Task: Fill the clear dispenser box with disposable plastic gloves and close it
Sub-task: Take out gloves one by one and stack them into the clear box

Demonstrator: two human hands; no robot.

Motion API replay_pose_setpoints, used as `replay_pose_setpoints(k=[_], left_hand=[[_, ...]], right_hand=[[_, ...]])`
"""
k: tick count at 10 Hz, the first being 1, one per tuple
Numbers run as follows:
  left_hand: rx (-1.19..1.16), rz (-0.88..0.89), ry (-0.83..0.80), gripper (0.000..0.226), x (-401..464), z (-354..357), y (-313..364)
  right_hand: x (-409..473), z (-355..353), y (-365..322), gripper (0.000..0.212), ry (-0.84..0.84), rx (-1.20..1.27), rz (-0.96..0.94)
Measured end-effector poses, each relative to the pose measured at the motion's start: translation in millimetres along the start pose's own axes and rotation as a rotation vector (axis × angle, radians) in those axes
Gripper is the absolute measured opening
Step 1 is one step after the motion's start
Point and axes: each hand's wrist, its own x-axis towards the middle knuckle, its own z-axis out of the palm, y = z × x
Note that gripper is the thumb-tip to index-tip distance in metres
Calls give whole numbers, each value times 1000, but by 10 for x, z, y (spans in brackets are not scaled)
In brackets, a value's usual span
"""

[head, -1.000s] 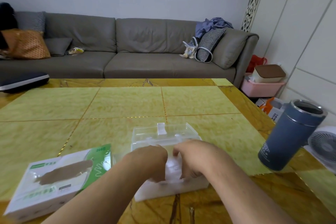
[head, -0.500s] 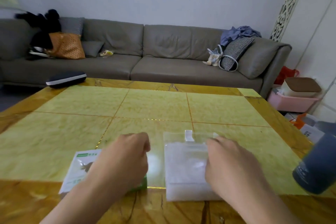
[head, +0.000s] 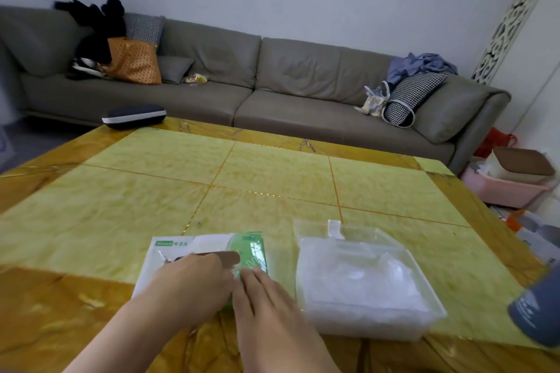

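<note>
Dark zip case [head: 134,116] sits at the far left edge of the bench [head: 272,172], well clear of the work, so it plays no part here.

Glove carton [head: 194,254] lies flat near the front edge, slot side up and long side toward the person. That puts its opening within easy reach of both hands.

Left hand [head: 194,278] rests palm-down on the carton, fingers curled at the slot. It looks like it's pinning the carton so it won't slide or lift during a pull.

Right hand [head: 266,297] is just beside it, fingers extended and close together, tips at the carton's green end. There's a hint of clear film between the two hands (too blurred to say whether either actually grips a glove).

Clear dispenser box [head: 363,281] stands just right of the carton, apart from both hands. Its lid is swung back with the tab pointing away, which keeps the top open for loading. It already holds a deep layer of gloves, so my guess is the fill is well along. Closing is not yet done.

Blue flask [head: 536,315] sits at the right edge, tilted in view, probably from lens distortion.
</note>
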Motion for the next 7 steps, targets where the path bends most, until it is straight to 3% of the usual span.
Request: replay_pose_setpoints(k=[1, 2, 3, 4, 5, 6, 7], left_hand=[[17, 15, -9, 38, 29, -6, 60], [-170, -19, -53, 37, 66, 34, 27], [-293, -67, 165, 25, 59, -17, -37], [-444, 44, 446, 13, 0, -169, -71], [-801, 97, 535, 13, -110, -378, -60], [-1230, 46, 558, 12, -195, -510, -24], [-1578, -5, 511, 18, -196, -531, 19]], right_hand=[[11, -117, -52, 49, -45, -35, 42], [-11, -38, -22, 48, -35, -29, 16], [8, -23, -17, 49, 41, -41, -9], [4, -10, -4, 49, 40, -46, -25], [-12, -9, 5, 49, 62, -74, -28], [-23, -22, -3, 52, -18, -66, 35], [-14, -225, -9, 64, 11, 45, -2]])
